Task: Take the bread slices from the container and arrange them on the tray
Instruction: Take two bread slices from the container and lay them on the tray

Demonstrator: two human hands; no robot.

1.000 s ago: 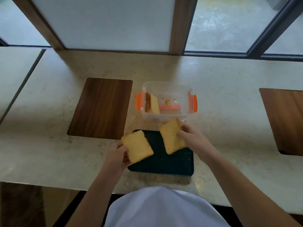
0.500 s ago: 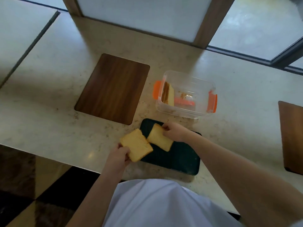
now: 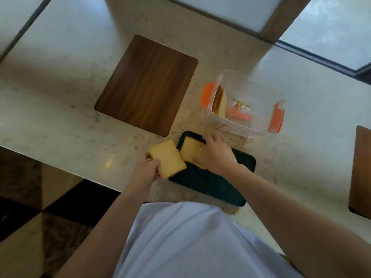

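A dark rectangular tray (image 3: 216, 183) lies on the counter in front of me. My right hand (image 3: 216, 155) presses a yellow bread slice (image 3: 191, 150) flat into the tray's far left corner, fingers over its right part. My left hand (image 3: 146, 169) grips a second bread slice (image 3: 166, 158) by its near edge, held over the tray's left rim. Behind the tray stands a clear container (image 3: 259, 93) with orange clips; one more bread slice (image 3: 219, 103) leans upright against its left wall.
A wooden board (image 3: 146, 85) is set into the marble counter (image 3: 60, 109) to the left of the container. Another wooden board (image 3: 361, 169) shows at the right edge. The counter's front edge runs close to my body, with dark floor at lower left.
My right hand has lowered its slice down flat into the tray's far left corner. My left hand still holds its slice at the tray's left rim. The view tilted down and left.
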